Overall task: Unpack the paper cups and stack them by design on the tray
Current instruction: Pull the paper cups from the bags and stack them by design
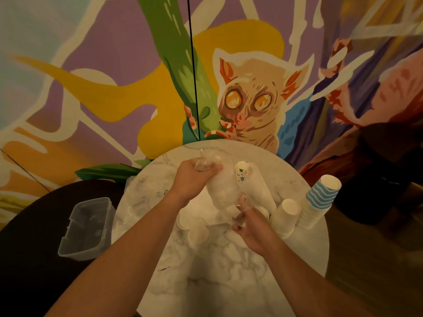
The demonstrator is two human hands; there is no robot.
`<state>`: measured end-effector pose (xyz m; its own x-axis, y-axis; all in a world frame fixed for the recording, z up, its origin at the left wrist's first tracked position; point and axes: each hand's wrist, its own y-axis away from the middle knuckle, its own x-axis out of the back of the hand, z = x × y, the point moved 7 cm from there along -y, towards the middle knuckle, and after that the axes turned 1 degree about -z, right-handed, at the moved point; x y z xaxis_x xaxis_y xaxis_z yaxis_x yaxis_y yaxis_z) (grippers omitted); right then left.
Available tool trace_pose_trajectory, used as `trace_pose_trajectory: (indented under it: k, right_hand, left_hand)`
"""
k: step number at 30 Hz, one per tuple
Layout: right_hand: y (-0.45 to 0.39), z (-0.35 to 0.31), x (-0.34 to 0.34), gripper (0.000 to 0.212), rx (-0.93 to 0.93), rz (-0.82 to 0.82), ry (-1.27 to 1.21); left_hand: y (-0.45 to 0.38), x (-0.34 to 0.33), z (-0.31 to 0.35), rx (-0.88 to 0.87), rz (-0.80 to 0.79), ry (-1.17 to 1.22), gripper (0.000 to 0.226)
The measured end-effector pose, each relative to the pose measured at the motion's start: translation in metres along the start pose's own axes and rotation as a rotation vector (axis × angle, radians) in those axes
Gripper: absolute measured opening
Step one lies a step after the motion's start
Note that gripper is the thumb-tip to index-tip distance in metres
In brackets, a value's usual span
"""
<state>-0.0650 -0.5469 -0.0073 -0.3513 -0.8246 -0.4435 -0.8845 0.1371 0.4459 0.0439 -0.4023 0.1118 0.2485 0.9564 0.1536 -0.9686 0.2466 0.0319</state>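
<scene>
Hands (194, 177) (249, 221) gripping plastic sleeve (219, 186), arms outstretched

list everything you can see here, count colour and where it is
plastic sleeve of cups: one, clear wrap over white cups, mid table, held in both hands
patterned cup: one showing, white with small coloured motifs, just right of the sleeve's far end
plain cup stack: one, white, right part of the table
striped cup stack: one, blue and white waves, right edge of the table
loose cups: a few, white, near the table's middle; exact count unclear
empty wrap: one heap, clear, left part of the table
plastic tub: one, clear, on the dark surface left of the table
table: one, round, white marble
mural: one, multicoloured, wall behind
left hand: gripping the sleeve's far end
right hand: gripping its near end
</scene>
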Motion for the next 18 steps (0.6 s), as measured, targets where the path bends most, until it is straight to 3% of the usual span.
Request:
trace_pose_trajectory:
  k: [2,5,6,7,9,13,18]
  right_hand:
    - [-0.001,-0.003,0.001,0.033,0.043,-0.026,0.049]
    - [0.000,0.000,-0.006,0.070,0.040,-0.113,0.063]
    - [0.002,0.000,-0.009,0.072,0.032,-0.127,0.055]
    - [0.003,-0.001,-0.010,0.066,0.031,-0.137,0.046]
    - [0.004,-0.003,-0.014,0.052,0.039,-0.142,0.031]
    - [0.004,-0.009,-0.003,0.072,0.148,0.034,0.074]
    - [0.008,-0.002,0.005,0.034,0.166,0.059,0.139]
  left_hand:
    - [-0.002,0.005,0.005,-0.059,0.097,-0.096,0.022]
    - [-0.008,0.007,0.009,-0.127,0.160,-0.255,0.024]
    - [-0.009,0.007,0.008,-0.136,0.164,-0.329,0.030]
    - [-0.011,0.008,0.007,-0.147,0.157,-0.409,0.036]
    - [-0.012,0.006,0.007,-0.203,0.128,-0.549,0.026]
    - [-0.007,0.000,0.013,-0.327,0.066,-0.605,0.032]
    - [0.004,-0.006,0.006,-0.336,0.014,-0.531,0.017]
